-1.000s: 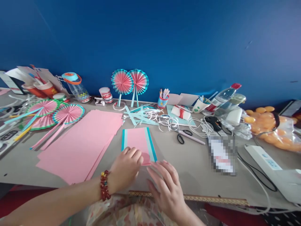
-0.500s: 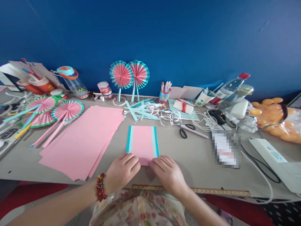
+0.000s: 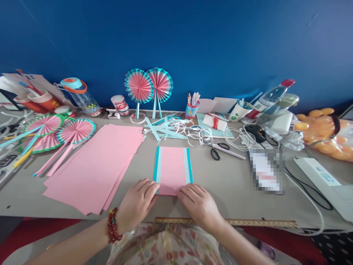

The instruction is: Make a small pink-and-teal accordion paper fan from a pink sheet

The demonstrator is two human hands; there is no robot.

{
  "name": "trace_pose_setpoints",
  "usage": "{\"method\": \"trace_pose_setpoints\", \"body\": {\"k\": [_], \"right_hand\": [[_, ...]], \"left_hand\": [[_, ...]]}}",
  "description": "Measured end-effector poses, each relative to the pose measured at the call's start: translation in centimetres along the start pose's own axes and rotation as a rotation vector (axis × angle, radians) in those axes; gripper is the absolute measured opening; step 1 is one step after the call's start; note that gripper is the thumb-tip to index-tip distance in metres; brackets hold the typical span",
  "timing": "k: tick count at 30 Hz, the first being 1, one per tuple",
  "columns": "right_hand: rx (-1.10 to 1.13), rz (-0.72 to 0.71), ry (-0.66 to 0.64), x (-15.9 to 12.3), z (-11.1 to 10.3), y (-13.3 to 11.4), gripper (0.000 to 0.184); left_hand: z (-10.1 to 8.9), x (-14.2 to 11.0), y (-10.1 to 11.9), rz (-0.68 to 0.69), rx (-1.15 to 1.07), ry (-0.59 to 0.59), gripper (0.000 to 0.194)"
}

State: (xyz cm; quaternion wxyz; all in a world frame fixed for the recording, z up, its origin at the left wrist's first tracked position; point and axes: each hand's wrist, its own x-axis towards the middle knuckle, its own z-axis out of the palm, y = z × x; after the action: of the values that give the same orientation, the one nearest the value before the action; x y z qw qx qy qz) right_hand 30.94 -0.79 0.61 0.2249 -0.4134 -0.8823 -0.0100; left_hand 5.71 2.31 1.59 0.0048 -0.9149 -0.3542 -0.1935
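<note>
A pink paper sheet (image 3: pixel 173 165) with teal and pale blue bands along its left and right sides lies flat on the desk in front of me. My left hand (image 3: pixel 141 198) grips its near left corner, fingers curled and pressed together. At the near right corner, my right hand (image 3: pixel 199 204) holds the same edge with fingers bent over it. Both thumbs are hidden beneath the fingers. Left of the sheet lies a stack of pink paper (image 3: pixel 96 165). Scissors (image 3: pixel 227 151) with black handles rest to its right.
Behind the sheet lie pale blue paper strips (image 3: pixel 162 129) and white curled scraps (image 3: pixel 200 135). Pleated paper fans (image 3: pixel 138 85) lean on the blue wall, others (image 3: pixel 77 130) lie left. A bottle (image 3: pixel 268 99), white cables (image 3: pixel 239 138) and a power strip (image 3: pixel 322 180) occupy the right side.
My left hand has shifted slightly left along the near edge, spreading my hands further apart. The banded sheet sits a little further right in view; the camera has also moved slightly.
</note>
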Motion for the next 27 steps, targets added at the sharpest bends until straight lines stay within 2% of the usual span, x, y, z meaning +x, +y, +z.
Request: {"method": "trace_pose_setpoints", "body": {"k": [3,8,16,27], "right_hand": [[0.005,0.019,0.009,-0.3,0.4,0.2,0.027],[0.020,0.029,0.002,-0.5,0.6,0.3,0.024],[0.045,0.018,-0.016,-0.4,0.4,0.4,0.024],[0.031,0.101,-0.017,-2.0,-1.1,2.1,0.015]], "left_hand": [[0.0,-0.1,-0.1,-0.038,-0.060,-0.037,0.013],[0.0,-0.1,0.0,-0.015,-0.049,-0.037,0.013],[0.4,0.3,-0.3,0.124,0.054,-0.060,0.012],[0.1,-0.2,-0.5,0.073,0.001,-0.052,0.013]]}}
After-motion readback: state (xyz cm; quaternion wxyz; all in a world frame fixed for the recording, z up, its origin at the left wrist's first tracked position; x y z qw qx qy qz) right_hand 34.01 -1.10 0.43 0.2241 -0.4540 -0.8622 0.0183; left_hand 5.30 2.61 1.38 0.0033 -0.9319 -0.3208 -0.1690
